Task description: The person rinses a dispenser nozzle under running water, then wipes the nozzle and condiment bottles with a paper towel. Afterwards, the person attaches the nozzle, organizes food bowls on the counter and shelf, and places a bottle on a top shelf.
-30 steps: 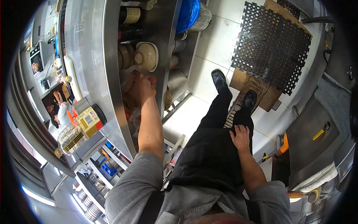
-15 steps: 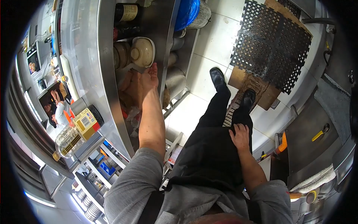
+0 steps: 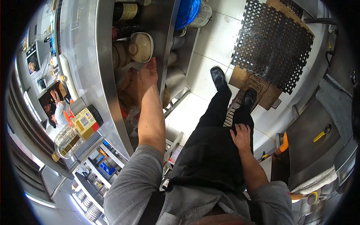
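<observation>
My left hand (image 3: 149, 71) reaches into the steel shelf under the counter, fingers stretched out, with its fingertips at the near edge of a cream-coloured bowl (image 3: 141, 48). Something white-rimmed surrounds the bowl; whether it is a separate container I cannot tell. Beside the bowl sits a stack of brownish round dishes (image 3: 120, 55). My right hand (image 3: 242, 135) lies flat on the black apron over my thigh, fingers spread and holding nothing.
Dark bottles (image 3: 126, 12) lie beyond the bowl. A blue-lined bucket (image 3: 187, 15) stands past the shelf. Black perforated matting (image 3: 273, 45) covers part of the tiled floor. A large plastic bottle (image 3: 69, 141) is on the counter; another person (image 3: 60, 112) is farther left.
The bowl has shifted slightly left and away from me, and my left hand has moved a little the same way. My right hand has not moved.
</observation>
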### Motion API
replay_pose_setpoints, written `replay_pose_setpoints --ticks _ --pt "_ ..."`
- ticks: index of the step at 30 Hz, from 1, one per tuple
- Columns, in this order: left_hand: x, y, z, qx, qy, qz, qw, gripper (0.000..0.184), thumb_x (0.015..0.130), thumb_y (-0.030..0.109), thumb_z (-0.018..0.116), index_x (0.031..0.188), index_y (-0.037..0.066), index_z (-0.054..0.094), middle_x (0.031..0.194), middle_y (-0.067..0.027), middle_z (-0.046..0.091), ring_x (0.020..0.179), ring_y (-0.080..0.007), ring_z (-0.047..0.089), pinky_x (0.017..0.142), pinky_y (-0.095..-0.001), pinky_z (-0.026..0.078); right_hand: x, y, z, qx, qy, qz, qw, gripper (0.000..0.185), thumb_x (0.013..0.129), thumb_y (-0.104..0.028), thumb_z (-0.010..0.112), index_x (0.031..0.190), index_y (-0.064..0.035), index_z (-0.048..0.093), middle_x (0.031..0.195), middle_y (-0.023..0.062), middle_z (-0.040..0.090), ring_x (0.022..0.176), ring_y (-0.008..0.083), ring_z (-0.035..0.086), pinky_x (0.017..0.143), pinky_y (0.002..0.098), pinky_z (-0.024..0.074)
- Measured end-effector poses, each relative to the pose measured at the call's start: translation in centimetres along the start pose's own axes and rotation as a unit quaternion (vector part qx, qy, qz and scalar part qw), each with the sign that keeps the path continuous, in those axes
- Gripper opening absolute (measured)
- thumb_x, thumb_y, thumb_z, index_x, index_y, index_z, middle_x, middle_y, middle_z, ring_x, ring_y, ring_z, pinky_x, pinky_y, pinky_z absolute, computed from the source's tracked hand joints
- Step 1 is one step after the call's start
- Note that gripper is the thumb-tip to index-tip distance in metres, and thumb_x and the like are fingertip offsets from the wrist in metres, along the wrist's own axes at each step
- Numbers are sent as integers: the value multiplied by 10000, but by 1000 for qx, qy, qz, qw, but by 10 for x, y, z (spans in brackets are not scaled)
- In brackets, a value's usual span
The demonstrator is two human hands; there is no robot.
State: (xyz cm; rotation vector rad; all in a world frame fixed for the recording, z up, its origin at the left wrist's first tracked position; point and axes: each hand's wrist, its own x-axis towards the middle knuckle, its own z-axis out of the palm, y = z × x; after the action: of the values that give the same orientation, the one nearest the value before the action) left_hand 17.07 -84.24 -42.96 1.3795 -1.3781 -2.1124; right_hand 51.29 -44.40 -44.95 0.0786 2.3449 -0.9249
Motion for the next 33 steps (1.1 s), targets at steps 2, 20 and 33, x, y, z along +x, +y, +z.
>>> replay_pose_setpoints --ticks 2,20,33 --pt "-22 -3 2 26 -18 -1 999 215 989 81 414 1108 -63 521 1026 -185 601 960 -292 633 846 -378 571 0 -1 -2 3 -4 4 1000 379 866 -303 649 1103 -8 652 1107 161 618 1120 308 563 1054 504 348" --pt "-333 13 -263 669 -367 -360 537 638 789 260 619 1385 67 497 1209 -166 635 1144 -279 585 988 -349 437 -94 0 -91 -88 -146 80 982 334 872 -310 615 928 2 720 1054 235 656 1003 388 626 918 449 492" --pt "-359 239 -182 250 -94 116 957 438 914 229 624 1277 -8 562 1114 -108 655 1025 -186 627 860 -327 505 -109 -70 -197 -222 -111 43 968 265 794 -211 624 884 22 710 982 284 651 971 442 624 873 497 493"
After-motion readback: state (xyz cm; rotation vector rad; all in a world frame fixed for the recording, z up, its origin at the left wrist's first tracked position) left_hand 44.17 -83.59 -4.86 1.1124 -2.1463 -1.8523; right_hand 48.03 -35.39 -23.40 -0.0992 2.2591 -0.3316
